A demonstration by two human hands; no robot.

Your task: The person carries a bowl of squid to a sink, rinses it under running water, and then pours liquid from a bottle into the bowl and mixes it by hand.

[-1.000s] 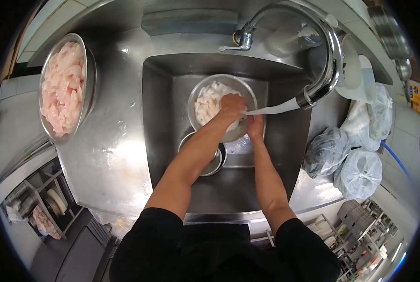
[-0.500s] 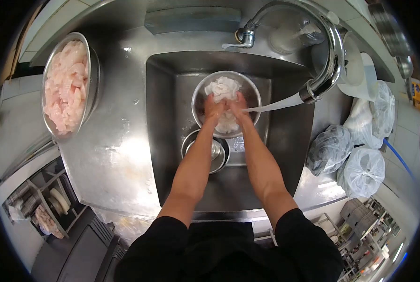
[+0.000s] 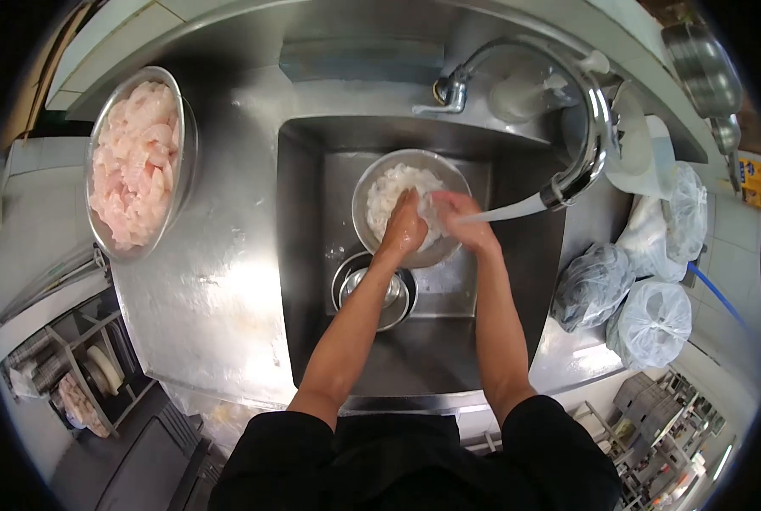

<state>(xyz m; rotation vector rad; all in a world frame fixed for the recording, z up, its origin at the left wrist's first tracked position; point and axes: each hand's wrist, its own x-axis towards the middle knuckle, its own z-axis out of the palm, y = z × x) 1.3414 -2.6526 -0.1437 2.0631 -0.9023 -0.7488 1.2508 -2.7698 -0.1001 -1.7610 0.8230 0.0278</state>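
Note:
A round metal bowl (image 3: 361, 223) stands in the sink and holds pale, wet, whitish pieces (image 3: 395, 183) whose kind I cannot make out. My left hand (image 3: 407, 228) rests on those pieces, with its fingers stretched out away from me and its palm turned inward. My right hand (image 3: 464, 223) is over the bowl's right side, fingers extended toward the left hand and slightly blurred. A stream of water (image 3: 513, 209) from the curved faucet (image 3: 600, 145) hits the right hand. Neither hand visibly grips anything; the fingertips are partly hidden.
Smaller nested metal pans (image 3: 375, 291) sit in the sink (image 3: 312, 341) below the bowl. A large metal bowl of pale pink raw meat pieces (image 3: 138, 166) is on the left counter. Tied plastic bags (image 3: 653, 319) lie on the right, near a blue hose (image 3: 717, 294).
My hands have drawn apart; the right hand has moved to the bowl's right side under the stream. The whitish pieces, heaped in clumps before, now lie spread in the bowl.

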